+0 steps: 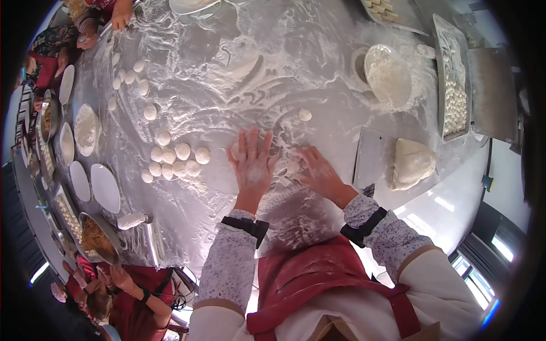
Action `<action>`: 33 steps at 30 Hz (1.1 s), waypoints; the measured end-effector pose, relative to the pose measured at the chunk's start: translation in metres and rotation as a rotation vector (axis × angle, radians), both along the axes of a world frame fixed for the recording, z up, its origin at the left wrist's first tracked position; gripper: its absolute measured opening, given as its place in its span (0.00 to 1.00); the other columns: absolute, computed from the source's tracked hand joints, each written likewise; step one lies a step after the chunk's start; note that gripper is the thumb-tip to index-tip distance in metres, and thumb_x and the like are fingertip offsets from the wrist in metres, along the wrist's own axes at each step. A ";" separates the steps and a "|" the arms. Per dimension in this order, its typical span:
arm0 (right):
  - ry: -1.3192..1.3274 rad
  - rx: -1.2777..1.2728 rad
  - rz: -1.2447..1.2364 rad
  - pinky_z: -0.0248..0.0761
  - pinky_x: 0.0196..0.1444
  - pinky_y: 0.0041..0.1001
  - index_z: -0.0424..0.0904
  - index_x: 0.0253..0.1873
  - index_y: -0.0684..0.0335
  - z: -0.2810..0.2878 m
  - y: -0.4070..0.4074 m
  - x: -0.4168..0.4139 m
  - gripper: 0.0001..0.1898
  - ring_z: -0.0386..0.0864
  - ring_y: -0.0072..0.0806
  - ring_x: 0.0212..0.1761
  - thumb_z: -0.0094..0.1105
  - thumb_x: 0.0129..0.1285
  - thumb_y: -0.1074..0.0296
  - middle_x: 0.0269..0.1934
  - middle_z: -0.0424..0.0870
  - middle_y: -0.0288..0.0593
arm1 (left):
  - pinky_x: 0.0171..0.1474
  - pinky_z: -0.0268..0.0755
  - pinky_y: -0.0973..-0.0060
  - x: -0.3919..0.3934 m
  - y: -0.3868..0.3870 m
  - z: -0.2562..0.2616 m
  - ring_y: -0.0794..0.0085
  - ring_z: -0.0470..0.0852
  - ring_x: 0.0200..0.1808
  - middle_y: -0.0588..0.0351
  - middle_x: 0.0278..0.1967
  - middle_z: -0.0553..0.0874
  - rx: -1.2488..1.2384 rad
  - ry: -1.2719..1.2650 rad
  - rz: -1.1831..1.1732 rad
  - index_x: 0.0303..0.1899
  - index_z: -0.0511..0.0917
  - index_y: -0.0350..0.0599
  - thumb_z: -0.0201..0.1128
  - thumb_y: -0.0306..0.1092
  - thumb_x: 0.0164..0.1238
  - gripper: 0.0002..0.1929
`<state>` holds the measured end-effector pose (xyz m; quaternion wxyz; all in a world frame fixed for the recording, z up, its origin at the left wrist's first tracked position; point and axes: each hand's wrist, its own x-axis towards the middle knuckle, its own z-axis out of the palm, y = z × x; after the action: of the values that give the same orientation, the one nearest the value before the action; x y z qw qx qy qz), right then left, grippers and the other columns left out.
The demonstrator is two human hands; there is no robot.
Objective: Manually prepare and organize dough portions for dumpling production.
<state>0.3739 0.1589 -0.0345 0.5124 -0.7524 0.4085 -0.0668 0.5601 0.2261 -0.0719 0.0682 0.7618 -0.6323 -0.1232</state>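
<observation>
My left hand point(253, 164) lies palm down on the floured metal table point(332, 166), fingers spread, over a dough ball point(235, 151) that partly shows beside its index or outer fingers. My right hand point(318, 170) is to its right, fingers curved beside a small piece of dough point(293, 165); whether it grips the piece is unclear. A lone dough ball point(304, 114) sits beyond my hands. Left of them lies a cluster of several round dough balls point(169, 156), some touching. A flat metal dough scraper point(370, 155) and a large dough lump point(412, 163) lie to the right.
At right stand a flour bowl point(389, 76) and a metal tray of small dough pieces point(455, 102). White plates point(105, 188), a bowl of brown filling point(99, 238) and a metal cylinder point(152, 243) are at left. Co-workers' hands point(122, 15) point(123, 279) show at the left edges.
</observation>
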 end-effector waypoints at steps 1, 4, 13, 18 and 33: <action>0.009 0.002 0.001 0.68 0.55 0.40 0.66 0.60 0.62 -0.002 0.001 -0.001 0.31 0.71 0.49 0.53 0.67 0.48 0.74 0.49 0.70 0.50 | 0.72 0.27 0.45 -0.001 -0.004 0.000 0.59 0.43 0.77 0.61 0.76 0.50 0.002 0.009 0.001 0.72 0.58 0.67 0.48 0.52 0.72 0.28; -0.037 -0.204 0.064 0.68 0.55 0.40 0.67 0.59 0.62 -0.013 0.005 0.005 0.29 0.71 0.48 0.53 0.65 0.50 0.76 0.48 0.70 0.50 | 0.72 0.26 0.44 0.002 -0.009 -0.002 0.60 0.43 0.77 0.60 0.76 0.50 -0.019 0.004 -0.048 0.71 0.60 0.69 0.48 0.51 0.73 0.26; 0.008 -0.142 -0.017 0.69 0.52 0.40 0.73 0.49 0.64 -0.006 0.022 0.027 0.17 0.73 0.48 0.51 0.61 0.54 0.74 0.44 0.74 0.50 | 0.70 0.38 0.45 0.028 0.027 0.018 0.56 0.53 0.72 0.53 0.69 0.61 -0.067 -0.003 0.118 0.68 0.65 0.59 0.53 0.45 0.69 0.26; 0.004 -0.226 -0.116 0.72 0.45 0.39 0.74 0.49 0.64 -0.010 0.017 0.024 0.14 0.77 0.48 0.43 0.59 0.58 0.76 0.43 0.76 0.51 | 0.68 0.45 0.50 0.021 0.033 0.023 0.54 0.58 0.68 0.51 0.66 0.64 -0.144 0.076 0.199 0.67 0.66 0.52 0.52 0.40 0.70 0.25; -0.048 0.108 -0.379 0.73 0.34 0.35 0.74 0.46 0.64 -0.015 -0.004 0.025 0.07 0.81 0.39 0.28 0.52 0.66 0.71 0.30 0.82 0.50 | 0.68 0.45 0.50 0.002 -0.019 0.016 0.53 0.57 0.69 0.50 0.67 0.63 -0.224 0.149 0.257 0.68 0.63 0.51 0.49 0.38 0.72 0.24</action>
<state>0.3986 0.1545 -0.0497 0.5396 -0.6317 0.5338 -0.1579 0.5619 0.2067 -0.0562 0.2145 0.8128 -0.5326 -0.0985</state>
